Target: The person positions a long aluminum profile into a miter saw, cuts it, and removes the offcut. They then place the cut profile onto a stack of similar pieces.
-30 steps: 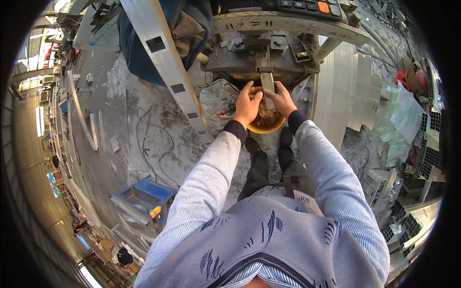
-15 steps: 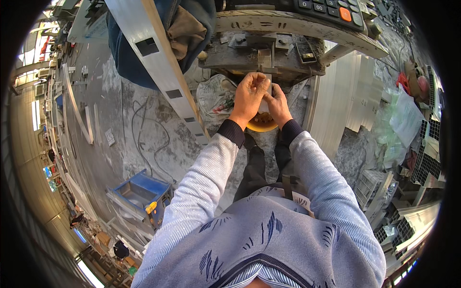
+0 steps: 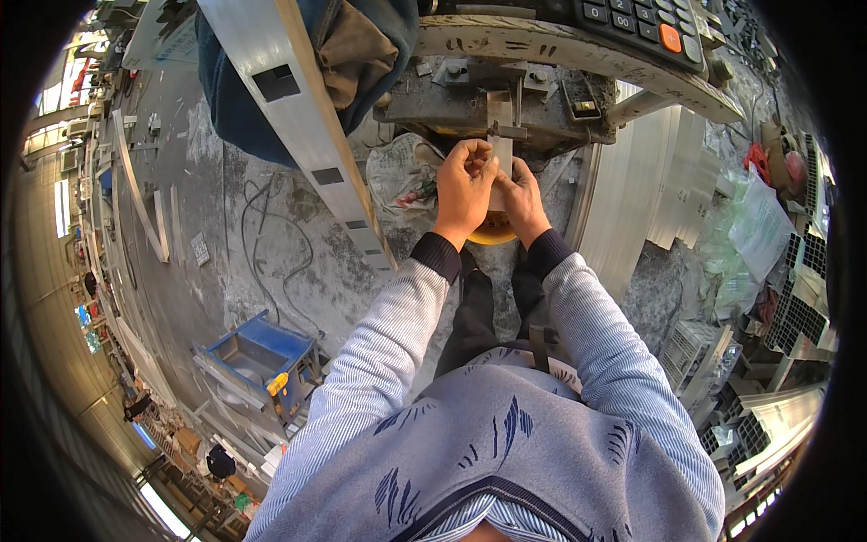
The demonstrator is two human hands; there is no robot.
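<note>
A flat, pale metal strip [image 3: 502, 155] reaches from my hands up to a dark metal fixture [image 3: 499, 107] on the small workbench. My right hand [image 3: 524, 200] is closed on the strip's near end, thumb along its face. Beside it, my left hand [image 3: 464, 194] has its fingers curled together, thumb and fingertips at the strip's left edge; whatever they pinch is hidden. Under both hands a yellow bowl [image 3: 493, 235] shows only in part; its contents are mostly covered.
A long aluminium profile with square cutouts [image 3: 312, 135] slants down on the left. A calculator [image 3: 646, 27] lies on the shelf above the fixture. Metal sheets [image 3: 632, 190] stand at the right. Left of my legs are a blue metal box [image 3: 262, 348] and a cable [image 3: 271, 244] on the floor.
My left hand has shifted slightly left and its fingers have drawn away from the fixture, so more of the strip shows. My right hand stays nearly in place. The view has moved a little.
</note>
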